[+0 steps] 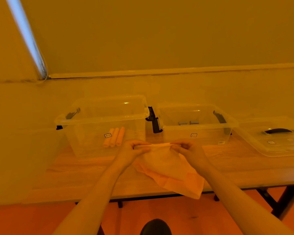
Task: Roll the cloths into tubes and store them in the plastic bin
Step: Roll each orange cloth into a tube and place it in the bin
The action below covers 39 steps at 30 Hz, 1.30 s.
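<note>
A plain wall (159, 39) fills the upper view under strong yellow-orange light, with a pale bright strip (26, 38) running slantwise down its left side to a ledge. Below it a wooden bench (75, 177) on dark legs stands over an orange floor (32, 221).

At the back of the bench, on the left, sits a clear plastic bin (102, 116) with dark latches at its ends and a small label on its front wall. Just to its right is a second clear bin (196, 122), also labelled, with two small grey pieces on its floor. Further right, near the bench's end, a clear lid (275, 138) with a dark handle lies flat.

In front of the bins an unrolled pale cloth (170, 170) is lifted at its far edge, its lower corner trailing down to the near edge of the bench. The left hand (134, 148) and the right hand (187, 147) each pinch one end of that far edge, fingers curled round the fabric, so the top edge stretches between them in a narrow fold or first turn.

Inside the left bin three rolled cloths (115, 137) lie side by side, touching, slanted on its floor near the front wall.

At the bottom edge a dark shoe (155, 227) shows on the floor between the forearms.
</note>
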Available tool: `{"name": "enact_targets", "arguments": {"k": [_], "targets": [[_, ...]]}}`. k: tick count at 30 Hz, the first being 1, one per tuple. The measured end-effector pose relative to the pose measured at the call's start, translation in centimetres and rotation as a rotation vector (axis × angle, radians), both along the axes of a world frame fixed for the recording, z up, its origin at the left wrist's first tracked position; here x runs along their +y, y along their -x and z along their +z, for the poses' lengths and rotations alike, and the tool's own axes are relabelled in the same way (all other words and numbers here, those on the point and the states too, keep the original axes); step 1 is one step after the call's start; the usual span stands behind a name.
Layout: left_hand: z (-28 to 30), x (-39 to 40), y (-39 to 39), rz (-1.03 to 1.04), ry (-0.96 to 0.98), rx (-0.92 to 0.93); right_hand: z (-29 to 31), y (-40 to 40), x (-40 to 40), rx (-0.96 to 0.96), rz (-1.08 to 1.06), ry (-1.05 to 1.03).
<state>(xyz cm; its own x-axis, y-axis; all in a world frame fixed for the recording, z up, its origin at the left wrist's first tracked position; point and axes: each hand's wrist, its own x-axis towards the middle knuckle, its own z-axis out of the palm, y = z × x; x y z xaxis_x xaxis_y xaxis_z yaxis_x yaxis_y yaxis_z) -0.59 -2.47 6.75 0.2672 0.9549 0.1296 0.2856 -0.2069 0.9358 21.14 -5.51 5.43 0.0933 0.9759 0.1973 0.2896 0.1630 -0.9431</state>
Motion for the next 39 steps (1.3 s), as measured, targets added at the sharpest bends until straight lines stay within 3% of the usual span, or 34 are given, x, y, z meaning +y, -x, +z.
{"name": "enact_targets", "arguments": {"k": [3, 15, 27, 32, 39], "targets": [[2.7, 0.5, 1.0, 0.029, -0.127, 0.001, 3.0, 0.6, 0.6, -0.057, 0.003, -0.087], [12.6, 5.1, 4.5, 0.133, -0.342, -0.054, 13.9, 3.5, 6.7, -0.034, 0.076, -0.338], [18.4, 16.1, 8.3, 0.258, -0.407, -0.083, 20.5, 7.8, 20.3, 0.025, 0.184, -0.296], [21.0, 20.7, 9.1, 0.281, -0.483, -0.013, 22.3, 8.8, 25.3, 0.045, 0.167, -0.318], [18.3, 24.0, 9.5, 0.280, -0.458, 0.086, 19.7, 9.5, 27.9, 0.027, 0.150, -0.217]]}}
